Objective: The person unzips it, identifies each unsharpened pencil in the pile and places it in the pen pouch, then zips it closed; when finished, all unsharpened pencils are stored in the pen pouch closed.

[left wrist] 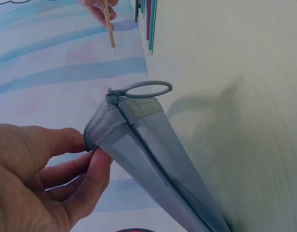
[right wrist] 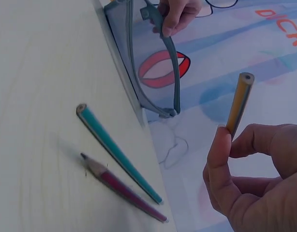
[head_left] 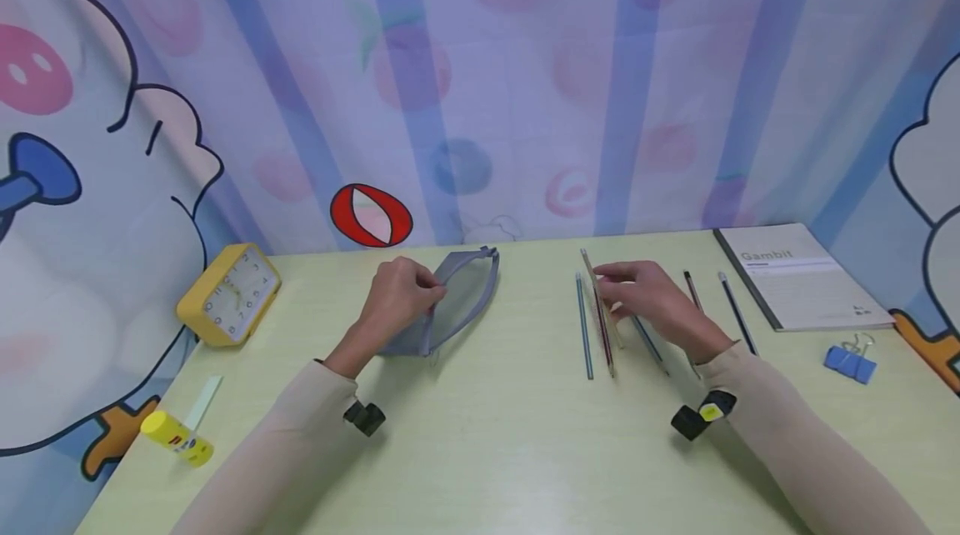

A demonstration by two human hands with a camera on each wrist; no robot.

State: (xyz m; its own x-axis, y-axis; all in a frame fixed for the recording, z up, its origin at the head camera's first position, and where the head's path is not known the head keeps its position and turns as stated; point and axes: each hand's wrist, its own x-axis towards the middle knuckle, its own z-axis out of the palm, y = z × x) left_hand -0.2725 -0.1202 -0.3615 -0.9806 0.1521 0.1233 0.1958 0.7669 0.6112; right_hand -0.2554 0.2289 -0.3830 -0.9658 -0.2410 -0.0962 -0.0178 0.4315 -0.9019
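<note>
My left hand (head_left: 401, 293) pinches the top edge of a grey zippered pencil case (head_left: 401, 343), whose mouth gapes open toward the right. In the left wrist view the zip and a cord loop (left wrist: 148, 88) show at its corner. A yellow pencil (right wrist: 239, 104) is pinched between the thumb and fingers of my right hand (head_left: 641, 293), raised over the table. Beneath that hand, a teal pencil (right wrist: 117, 150) and a maroon pencil (right wrist: 124, 190) lie side by side. Several more pencils lie close by, among them a dark one (head_left: 738, 314), partly covered by my hand and forearm.
At the left stand a yellow clock (head_left: 228, 293) and, nearer, a yellow glue stick (head_left: 178, 438) beside a pale green strip (head_left: 202, 403). A notebook (head_left: 806, 277) lies at the back right, with a blue binder clip (head_left: 851, 362) in front. A printed curtain (head_left: 517, 102) hangs behind the table.
</note>
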